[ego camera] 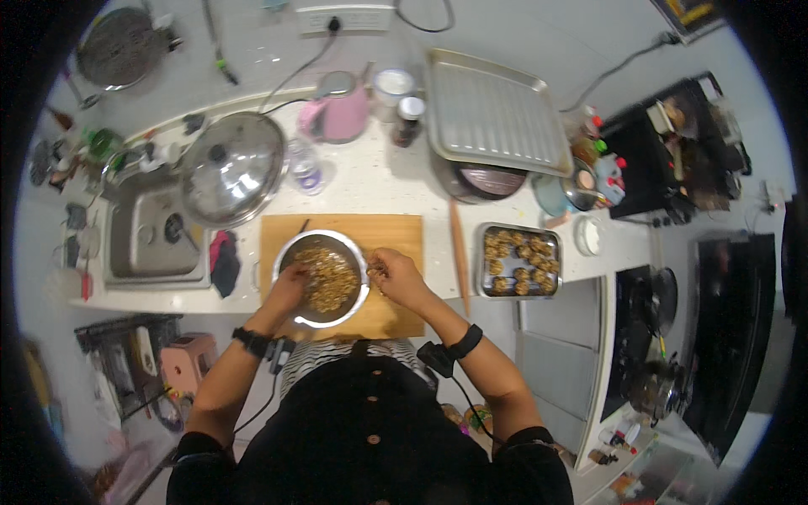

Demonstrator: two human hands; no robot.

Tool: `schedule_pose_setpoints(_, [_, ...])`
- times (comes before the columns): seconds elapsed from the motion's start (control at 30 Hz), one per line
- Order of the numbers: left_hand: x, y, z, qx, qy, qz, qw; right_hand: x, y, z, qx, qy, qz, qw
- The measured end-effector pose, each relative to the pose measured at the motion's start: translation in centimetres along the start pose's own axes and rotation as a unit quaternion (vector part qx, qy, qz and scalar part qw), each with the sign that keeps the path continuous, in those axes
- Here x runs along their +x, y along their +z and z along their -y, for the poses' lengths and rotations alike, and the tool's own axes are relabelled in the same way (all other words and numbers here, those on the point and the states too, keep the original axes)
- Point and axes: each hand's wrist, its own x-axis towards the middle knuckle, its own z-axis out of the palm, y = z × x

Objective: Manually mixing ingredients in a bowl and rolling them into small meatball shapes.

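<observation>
A stainless steel bowl [323, 324] sits on a wooden cutting board [398, 233], holding a loose golden-brown mixture [331, 278] that looks like oats or chopped nuts. My left hand [289, 290] reaches over the bowl's left rim, its fingertips in the mixture; whether they grip any is hidden. Just right of the bowl, above the board, my right hand [402, 278] has its fingers closed around a small clump of the mixture [377, 268]. Farther right, a rectangular metal tray [480, 265] carries several rough brown balls [522, 274] in loose rows.
Between board and tray, a wooden rolling pin [459, 252] juts past the counter's front edge. A ribbed baking pan [492, 107] rests on a rice cooker [492, 180]. Behind the bowl stand a plastic bottle [306, 167] and pink kettle [346, 117]. A domed lid [233, 170] overlaps the sink [142, 208].
</observation>
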Motion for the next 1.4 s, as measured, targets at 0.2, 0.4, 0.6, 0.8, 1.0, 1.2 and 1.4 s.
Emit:
schedule_pose_setpoints(0.2, [1.9,-1.3,3.0,0.217,0.119,0.000,0.969,3.2,5.9,0.3,-0.122,-0.053,0.082,0.988])
schedule_pose_setpoints(0.4, [3.9,-0.4,5.1,0.311,0.070,0.020,0.948,4.8,10.2,1.2,-0.352,0.037,0.194,0.915])
schedule_pose_setpoints(0.6, [7.0,1.0,9.1,0.141,0.068,-0.015,0.988,5.5,11.6,1.2,-0.254,0.126,0.135,0.949])
schedule_pose_setpoints(0.8, [5.8,1.4,7.0,-0.192,-0.107,-0.027,0.975,5.4,10.3,1.7,-0.128,0.075,0.165,0.975])
schedule_pose_setpoints(1.0, [4.2,1.2,3.4,-0.380,-0.170,0.022,0.909,4.3,10.0,0.2,0.039,0.056,0.145,0.987])
schedule_pose_setpoints(1.2, [5.7,1.3,5.5,-0.431,-0.169,0.106,0.880,3.5,10.0,2.9,-0.139,-0.065,0.057,0.986])
schedule_pose_setpoints(1.4, [5.7,-1.8,8.5,0.345,0.208,0.064,0.913,4.0,13.8,1.5,-0.171,-0.090,0.013,0.981])
